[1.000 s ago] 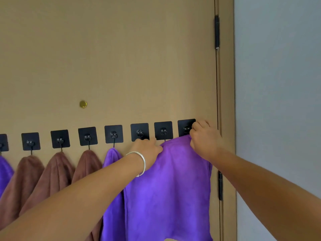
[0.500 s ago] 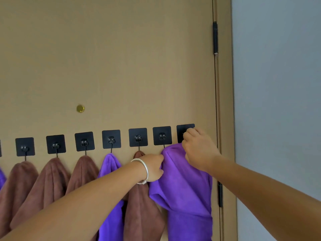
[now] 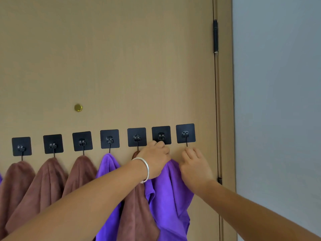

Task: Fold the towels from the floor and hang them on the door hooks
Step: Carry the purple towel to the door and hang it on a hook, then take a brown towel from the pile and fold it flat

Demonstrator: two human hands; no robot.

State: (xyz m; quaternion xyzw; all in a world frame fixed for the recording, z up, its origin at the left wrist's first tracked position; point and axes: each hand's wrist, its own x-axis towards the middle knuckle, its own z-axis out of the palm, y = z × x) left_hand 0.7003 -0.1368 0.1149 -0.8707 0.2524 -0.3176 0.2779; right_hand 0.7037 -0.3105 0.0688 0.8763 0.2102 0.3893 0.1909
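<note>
Head view: left hand [image 3: 154, 160] bunches the purple towel [image 3: 171, 197] onto the hook [image 3: 161, 135] second from the hinge [image 3: 215, 36]; right hand [image 3: 195, 164] curls beside it, grip unclear. Five towels already hang; the hinge-side hook [image 3: 185, 133] remains bare.

Seven square black adhesive hooks [image 3: 109, 138] run in a row across the tan wooden door [image 3: 121, 58]; brown plush towels [image 3: 46, 181] hang under the left three; a purple microfibre towel [image 3: 171, 197] hangs right of them, between the left hand [image 3: 154, 162] and right hand [image 3: 195, 165]; the rightmost hook [image 3: 185, 133] sits above the right hand.
</note>
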